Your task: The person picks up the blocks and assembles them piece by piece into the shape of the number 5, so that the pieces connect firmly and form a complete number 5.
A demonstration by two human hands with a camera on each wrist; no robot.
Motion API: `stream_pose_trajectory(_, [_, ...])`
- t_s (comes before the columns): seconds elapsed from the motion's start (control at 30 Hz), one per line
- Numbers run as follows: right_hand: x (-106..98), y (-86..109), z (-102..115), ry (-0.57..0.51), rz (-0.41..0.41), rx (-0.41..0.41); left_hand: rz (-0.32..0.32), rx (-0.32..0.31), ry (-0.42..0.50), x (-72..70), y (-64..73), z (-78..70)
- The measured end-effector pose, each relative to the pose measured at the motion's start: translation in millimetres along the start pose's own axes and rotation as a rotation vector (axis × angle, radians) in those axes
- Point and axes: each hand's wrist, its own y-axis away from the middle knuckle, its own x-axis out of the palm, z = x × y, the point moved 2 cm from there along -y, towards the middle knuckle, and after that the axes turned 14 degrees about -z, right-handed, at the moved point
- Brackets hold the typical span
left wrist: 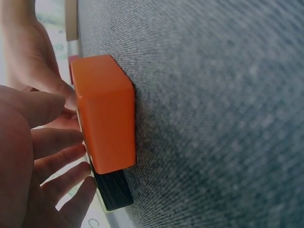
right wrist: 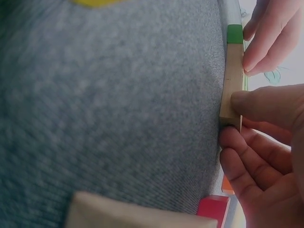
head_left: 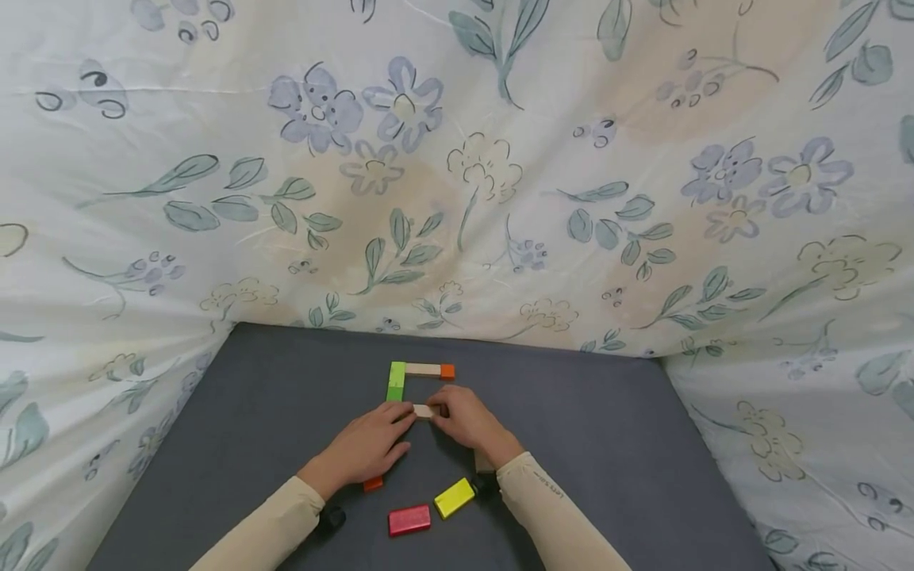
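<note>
My right hand (head_left: 467, 420) pinches a plain wooden block (head_left: 423, 411) between thumb and fingers. In the right wrist view this wooden block (right wrist: 231, 80) lies flat on the cloth, its far end against a green block (right wrist: 234, 34). My left hand (head_left: 367, 446) reaches in from the other side, its fairly straight fingertips resting at the block's left end, by the green blocks (head_left: 396, 382). Beyond, another wooden block (head_left: 423, 369) runs from the green to an orange block (head_left: 447, 371). Close in the left wrist view stands an orange block (left wrist: 107, 114), beside the left hand.
Nearer on the dark grey cloth (head_left: 286, 412) lie a red block (head_left: 409, 520) and a yellow block (head_left: 454, 498). A pale block (head_left: 483, 462) is partly hidden by the right wrist. A red block (right wrist: 213, 209) shows below the right hand. Flowered fabric (head_left: 457, 198) surrounds the surface.
</note>
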Motion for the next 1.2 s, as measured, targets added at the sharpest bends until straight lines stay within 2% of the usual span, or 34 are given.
stream_pose_trajectory(0.2, [0, 0.1, 0, -0.006, -0.004, -0.010, 0.000, 0.003, -0.012, 0.5, 0.3, -0.3])
stream_pose_trajectory(0.47, [-2, -6.3, -1, 0.000, -0.003, -0.004, 0.019, 0.014, -0.006, -4.3, -8.0, 5.6])
stream_pose_trajectory(0.7, [0, -13.0, -2, 0.010, 0.005, 0.006, 0.020, 0.025, -0.045, -2.9, -13.1, 11.3])
stream_pose_trajectory(0.93, [1, -12.0, -2, 0.017, 0.001, 0.009, 0.012, 0.045, -0.102, 0.2, -13.8, 9.8])
stream_pose_trajectory(1.2, [-5, -9.5, -5, -0.051, -0.008, 0.061, -0.001, 0.054, -0.121, -0.4, -15.9, 7.1])
